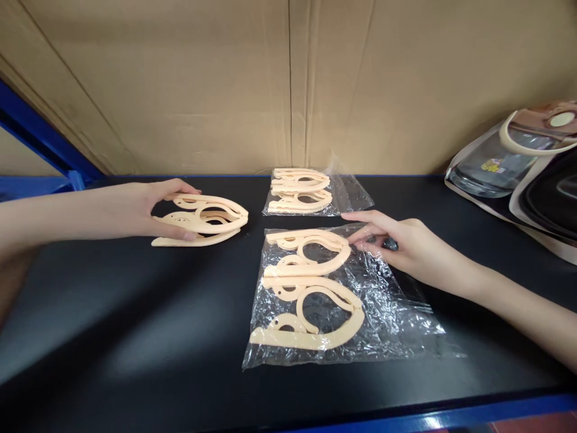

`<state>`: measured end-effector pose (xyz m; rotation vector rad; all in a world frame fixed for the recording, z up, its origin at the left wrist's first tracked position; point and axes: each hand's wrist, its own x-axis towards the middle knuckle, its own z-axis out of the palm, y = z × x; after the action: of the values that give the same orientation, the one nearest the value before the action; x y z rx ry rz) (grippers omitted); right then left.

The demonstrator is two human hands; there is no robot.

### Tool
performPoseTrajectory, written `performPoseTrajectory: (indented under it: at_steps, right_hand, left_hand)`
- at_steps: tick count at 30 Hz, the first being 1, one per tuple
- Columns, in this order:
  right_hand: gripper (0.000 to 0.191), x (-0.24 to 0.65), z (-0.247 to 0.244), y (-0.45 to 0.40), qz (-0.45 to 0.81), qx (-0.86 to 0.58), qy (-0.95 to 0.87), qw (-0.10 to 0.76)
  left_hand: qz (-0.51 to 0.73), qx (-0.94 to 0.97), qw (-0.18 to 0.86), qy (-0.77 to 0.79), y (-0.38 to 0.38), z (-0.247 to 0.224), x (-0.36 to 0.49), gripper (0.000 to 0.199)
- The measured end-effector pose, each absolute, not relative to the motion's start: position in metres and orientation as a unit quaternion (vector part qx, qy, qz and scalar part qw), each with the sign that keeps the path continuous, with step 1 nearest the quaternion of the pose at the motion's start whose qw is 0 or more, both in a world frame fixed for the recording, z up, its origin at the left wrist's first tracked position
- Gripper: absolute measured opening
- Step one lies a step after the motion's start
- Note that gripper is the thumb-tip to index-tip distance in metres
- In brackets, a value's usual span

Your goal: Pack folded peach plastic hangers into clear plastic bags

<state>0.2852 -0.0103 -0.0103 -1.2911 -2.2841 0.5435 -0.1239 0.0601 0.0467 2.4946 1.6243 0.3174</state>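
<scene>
My left hand (164, 213) is closed round a small stack of beige folding clothes hangers (225, 225) at the left, its thumb on the near side. In the middle, a clear plastic bag (396, 325) lies flat with several folded hangers (315, 279) of the same kind inside. Over that bag's far right edge, my right hand (396, 240) has its fingers stretched out and apart, the tips touching or just above the film. Behind it lies another clear bag (349, 189) with folded hangers (302, 201) in it.
The black tabletop (180, 367) has a blue metal edge (451, 418) at the front. A cardboard wall (202, 90) closes off the back. A blue post (45, 135) stands at the left. At the right is a clear jug (487, 171) in a pale-edged holder.
</scene>
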Motion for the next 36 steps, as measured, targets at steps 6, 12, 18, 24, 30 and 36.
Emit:
performPoseTrajectory:
  at_steps: [6, 12, 18, 24, 30, 36]
  right_hand:
    - [0.049, 0.287, 0.004, -0.019, 0.012, -0.544, -0.794, 0.271]
    - [0.045, 0.269, 0.014, -0.043, -0.067, -0.421, -0.841, 0.333]
    - [0.069, 0.249, 0.013, -0.065, -0.052, -0.342, -0.9, 0.264]
    - [0.072, 0.242, 0.007, -0.072, -0.003, -0.339, -0.911, 0.236]
    - [0.077, 0.271, 0.03, -0.059, -0.008, -0.406, -0.883, 0.235]
    - [0.071, 0.332, 0.048, -0.031, -0.034, -0.487, -0.847, 0.21]
  left_hand:
    - [0.057, 0.815, 0.058, 0.573, 0.043, 0.067, -0.079, 0.065]
    - [0.203, 0.879, 0.033, 0.43, 0.008, 0.032, -0.029, 0.065]
    - [0.251, 0.921, -0.015, 0.296, -0.029, 0.006, 0.004, 0.062]
    - [0.25, 0.93, 0.035, 0.269, -0.038, -0.002, 0.008, 0.073]
    - [0.213, 0.921, 0.105, 0.31, -0.024, 0.009, -0.006, 0.068]
    - [0.039, 0.906, 0.189, 0.377, -0.005, 0.029, -0.034, 0.075]
